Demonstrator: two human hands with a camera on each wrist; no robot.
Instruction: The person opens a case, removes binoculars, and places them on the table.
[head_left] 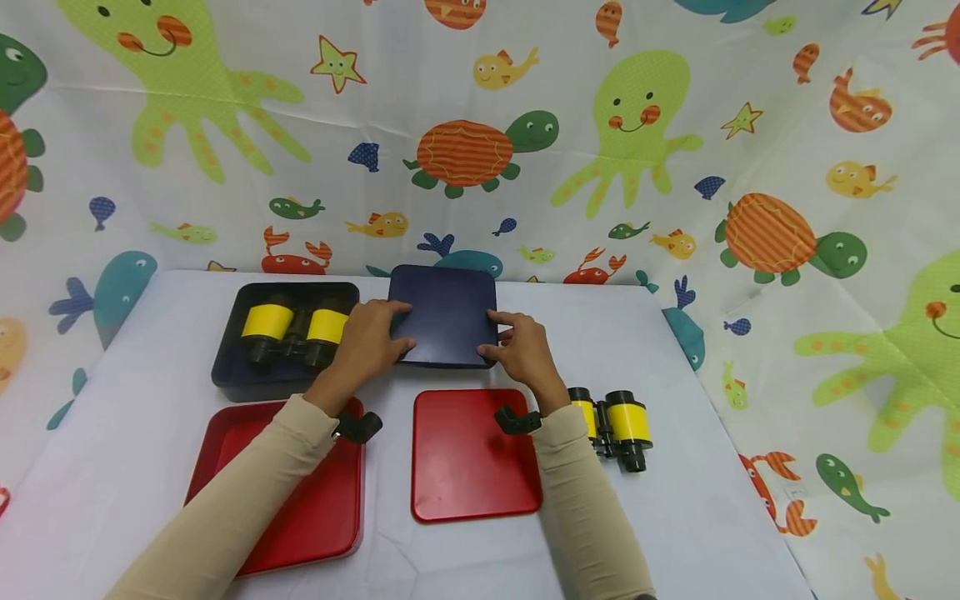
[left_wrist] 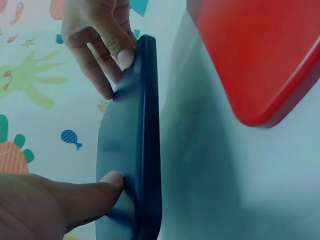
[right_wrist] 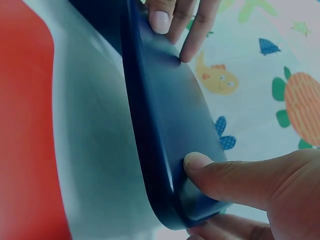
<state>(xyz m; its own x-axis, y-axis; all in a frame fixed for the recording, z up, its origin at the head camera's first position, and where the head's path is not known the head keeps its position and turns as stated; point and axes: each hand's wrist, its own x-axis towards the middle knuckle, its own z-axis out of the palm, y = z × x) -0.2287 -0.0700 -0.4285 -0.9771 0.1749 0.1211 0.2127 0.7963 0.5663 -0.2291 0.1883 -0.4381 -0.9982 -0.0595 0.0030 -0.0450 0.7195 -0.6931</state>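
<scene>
Both hands hold a dark blue lid (head_left: 444, 315), which looks slightly raised above the white table. My left hand (head_left: 369, 340) grips its left side, the thumb on the near part and a finger farther back. At the right side, my right hand (head_left: 522, 348) pinches the edge; in the right wrist view its thumb (right_wrist: 200, 164) lies on the face and other fingers show below the rim. Left of the lid, a dark blue box (head_left: 258, 390) contains binoculars (head_left: 267, 321) with yellow bands. The lid's underside is hidden.
A red box (head_left: 322, 517) stands at the near left, partly behind the left sleeve. Next to it lies a red lid (head_left: 472, 467), partly covered by the right forearm. Other yellow-banded binoculars (head_left: 628, 422) lie to the right. A sea-animal patterned cloth (head_left: 315, 125) hangs behind the table.
</scene>
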